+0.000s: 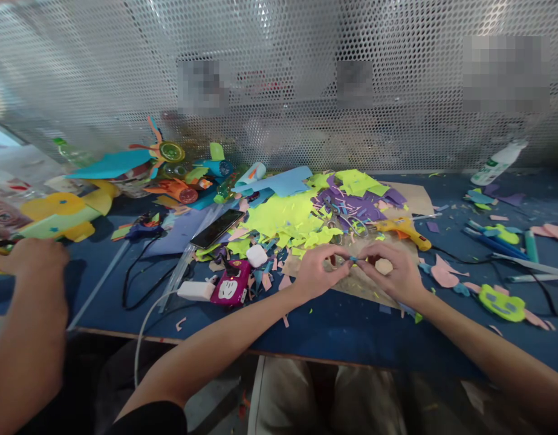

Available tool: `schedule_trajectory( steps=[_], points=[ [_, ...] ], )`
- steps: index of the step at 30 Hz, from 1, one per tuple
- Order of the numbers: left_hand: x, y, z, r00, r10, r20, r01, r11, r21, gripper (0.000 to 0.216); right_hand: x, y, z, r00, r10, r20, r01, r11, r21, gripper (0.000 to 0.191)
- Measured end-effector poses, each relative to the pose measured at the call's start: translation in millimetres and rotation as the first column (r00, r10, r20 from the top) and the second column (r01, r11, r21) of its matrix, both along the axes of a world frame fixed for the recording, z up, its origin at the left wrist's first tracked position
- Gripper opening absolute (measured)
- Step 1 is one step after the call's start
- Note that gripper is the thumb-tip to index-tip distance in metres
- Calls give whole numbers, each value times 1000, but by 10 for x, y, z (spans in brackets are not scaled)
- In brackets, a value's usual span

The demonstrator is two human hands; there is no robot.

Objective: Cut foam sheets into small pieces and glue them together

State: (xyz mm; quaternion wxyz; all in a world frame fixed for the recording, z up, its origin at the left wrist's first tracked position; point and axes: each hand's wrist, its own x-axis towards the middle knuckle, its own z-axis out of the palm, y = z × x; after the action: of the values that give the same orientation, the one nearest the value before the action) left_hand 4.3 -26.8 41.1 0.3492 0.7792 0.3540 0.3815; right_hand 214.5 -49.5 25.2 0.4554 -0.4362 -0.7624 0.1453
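Two forearms reach over the blue table [351, 338]. The left hand [315, 270] and right hand [392, 273] meet fingertip to fingertip, both pinched shut on a tiny blue scrap [353, 258] held just above brown cardboard [364, 281]. Beyond lie yellow-green paper cuttings [283, 220], a yellow glue gun [403, 229] and a phone [217, 228]. At far left, a co-worker's hand [31, 260] rests curled.

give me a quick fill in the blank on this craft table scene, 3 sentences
1. The left hand and right hand pinch a small ____ scrap between their fingertips.
2. The smartphone lies to the ____ of the neon yellow paper pile.
3. Beyond the right hand lies a glue gun coloured ____.

Missing words: blue; left; yellow
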Motion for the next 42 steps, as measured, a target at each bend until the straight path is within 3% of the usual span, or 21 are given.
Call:
schedule_trajectory(
  steps=[6,11,15,21,34,42],
  points=[
    [8,12,-38,997,-49,52,47,998,43,22,6,-1,12,1000,-2,25,3,1000,-25,9],
    [6,8,-47,999,-41,-8,41,997,65,21,-4,11,-15,999,-15,29,16,1000,-19,5],
    [11,11,-53,998,-42,-44,43,998,39,20,-5,16,-31,1000,-3,22,3,1000,-15,3],
    [10,11,-46,999,-24,29,24,1000,-10,22,5,25,-51,1000,8,18,-8,1000,0,3],
    [0,27,-50,999,-40,8,38,990,134,21,17,16,-21,999,0,40,0,1000,-10,7],
    [-11,23,-62,999,-11,-46,18,990,137,21,19,28,-49,999,-4,50,4,1000,7,4]
  ],
)
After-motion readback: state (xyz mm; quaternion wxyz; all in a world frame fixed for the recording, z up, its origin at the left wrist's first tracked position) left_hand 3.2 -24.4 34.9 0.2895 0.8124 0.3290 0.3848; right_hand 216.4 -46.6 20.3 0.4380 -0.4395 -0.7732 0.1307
